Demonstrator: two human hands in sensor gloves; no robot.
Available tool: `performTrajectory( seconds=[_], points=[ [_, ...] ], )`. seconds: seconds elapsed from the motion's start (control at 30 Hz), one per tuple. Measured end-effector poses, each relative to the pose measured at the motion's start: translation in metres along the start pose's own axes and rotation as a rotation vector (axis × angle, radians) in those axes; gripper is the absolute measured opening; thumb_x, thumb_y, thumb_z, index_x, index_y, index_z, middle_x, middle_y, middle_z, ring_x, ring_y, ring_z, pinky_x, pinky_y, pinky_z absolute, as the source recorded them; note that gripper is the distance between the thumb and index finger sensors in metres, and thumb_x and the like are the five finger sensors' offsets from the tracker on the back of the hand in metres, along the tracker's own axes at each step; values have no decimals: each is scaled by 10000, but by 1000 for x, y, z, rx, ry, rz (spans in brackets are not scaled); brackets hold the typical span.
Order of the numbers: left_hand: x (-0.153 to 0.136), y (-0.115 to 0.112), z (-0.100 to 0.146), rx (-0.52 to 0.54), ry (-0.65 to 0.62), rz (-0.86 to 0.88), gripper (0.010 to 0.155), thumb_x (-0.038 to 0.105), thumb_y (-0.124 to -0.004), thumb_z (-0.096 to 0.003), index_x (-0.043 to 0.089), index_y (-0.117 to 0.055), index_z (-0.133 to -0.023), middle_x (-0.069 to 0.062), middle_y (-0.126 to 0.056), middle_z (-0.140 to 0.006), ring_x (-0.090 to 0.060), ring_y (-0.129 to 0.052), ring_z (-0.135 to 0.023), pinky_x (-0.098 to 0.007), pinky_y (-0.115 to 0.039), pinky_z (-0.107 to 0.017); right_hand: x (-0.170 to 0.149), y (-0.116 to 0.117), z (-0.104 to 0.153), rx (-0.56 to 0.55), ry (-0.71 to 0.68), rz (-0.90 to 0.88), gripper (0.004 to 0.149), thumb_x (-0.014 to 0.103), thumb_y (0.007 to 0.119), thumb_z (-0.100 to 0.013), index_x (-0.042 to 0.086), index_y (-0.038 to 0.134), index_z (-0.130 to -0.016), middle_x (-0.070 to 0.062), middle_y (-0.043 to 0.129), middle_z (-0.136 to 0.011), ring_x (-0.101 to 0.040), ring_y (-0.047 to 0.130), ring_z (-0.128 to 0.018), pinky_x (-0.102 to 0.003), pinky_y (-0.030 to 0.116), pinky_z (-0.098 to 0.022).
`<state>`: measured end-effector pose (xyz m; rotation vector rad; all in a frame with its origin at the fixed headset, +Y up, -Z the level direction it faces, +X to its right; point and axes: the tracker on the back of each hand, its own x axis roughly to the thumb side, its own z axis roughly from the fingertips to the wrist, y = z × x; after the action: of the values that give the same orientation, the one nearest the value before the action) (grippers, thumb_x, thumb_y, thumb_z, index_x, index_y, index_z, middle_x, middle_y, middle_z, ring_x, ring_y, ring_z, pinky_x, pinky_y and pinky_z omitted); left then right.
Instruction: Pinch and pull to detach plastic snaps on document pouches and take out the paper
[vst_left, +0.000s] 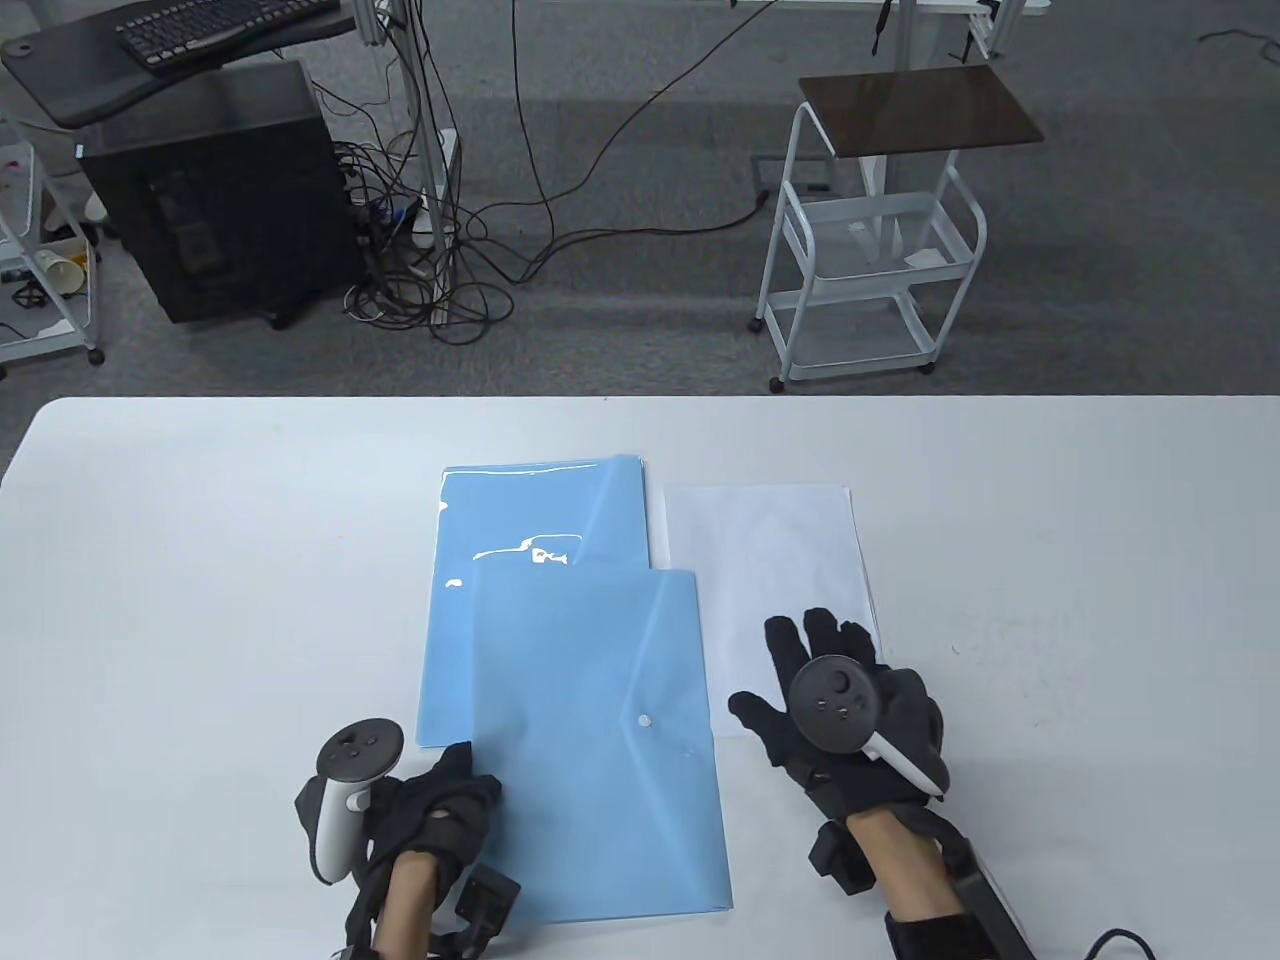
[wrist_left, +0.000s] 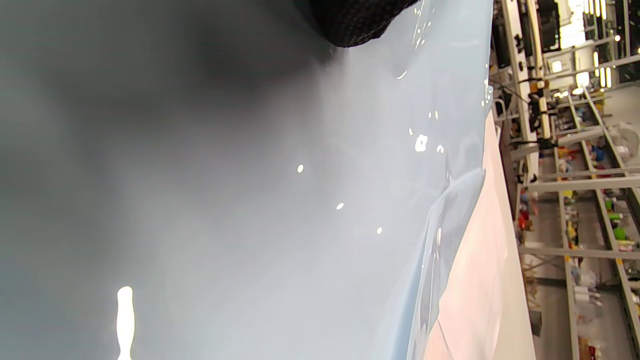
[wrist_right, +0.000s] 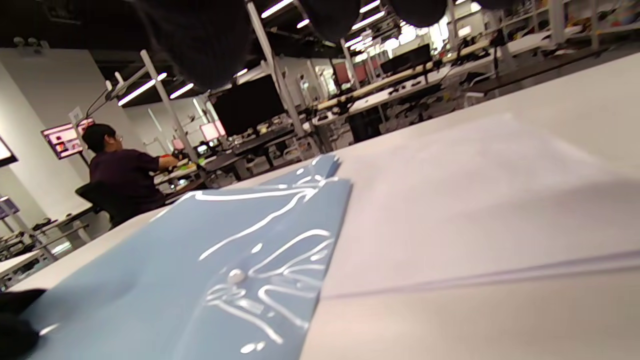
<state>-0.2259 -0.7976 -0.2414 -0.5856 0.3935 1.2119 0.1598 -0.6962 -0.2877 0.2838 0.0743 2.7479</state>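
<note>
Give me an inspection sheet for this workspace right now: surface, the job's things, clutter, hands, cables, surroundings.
Surface: white table, bare around the work.
Job's things: near blue pouch overlaps far blue pouch; near pouch's white snap looks fastened; white paper stack lies to their right.
Clutter: nothing seen on the table.
Hands: left hand rests on the near pouch's left edge; right hand, fingers spread, over the paper's near end.
Cables: tangle on the floor beyond the table; one cable at the right wrist.
Surroundings: black computer tower, keyboard, white cart; a seated person far off.
</note>
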Motion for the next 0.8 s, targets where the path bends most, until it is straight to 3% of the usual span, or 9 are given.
performTrajectory(
  seconds=[0.2, 0.4, 0.63, 0.8],
  points=[
    [0, -1, 0, -3, -1, -3, 528, 174, -686, -558, 152, -518, -1059, -61, -855, -936, -301, -1003, -658, -446, -877, -486, -40, -13, 16, -113, 91, 0, 848, 607, 701, -550, 138, 382, -1180, -376, 310, -1227, -723, 315, -997, -891, 382, -571],
    [-1, -1, 0, -20, -8, 28, 535, 151, -688, -553, 141, -519, -1060, -85, -834, -954, -325, -984, -683, -461, -864, -503, -73, -1, 20, -132, 165, -20, 855, 620, 698, -549, 143, 380, -1183, -370, 259, -1232, -735, 226, -983, -918, 286, -535],
    [9, 7, 11, -66, -79, 146, 513, 147, -683, -546, 125, -562, -1044, -96, -860, -919, -328, -1002, -637, -444, -877, -467, -88, 3, 21, -123, 194, -58, 852, 617, 698, -550, 134, 389, -1181, -375, 284, -1228, -734, 251, -985, -921, 286, -526],
    [26, 28, 20, -16, -139, 172, 499, 156, -677, -548, 80, -575, -1031, -100, -873, -891, -322, -1005, -598, -440, -875, -443, -88, 3, 24, -126, 194, -79, 845, 612, 698, -551, 126, 404, -1177, -380, 303, -1224, -732, 278, -985, -920, 301, -526]
  ],
)
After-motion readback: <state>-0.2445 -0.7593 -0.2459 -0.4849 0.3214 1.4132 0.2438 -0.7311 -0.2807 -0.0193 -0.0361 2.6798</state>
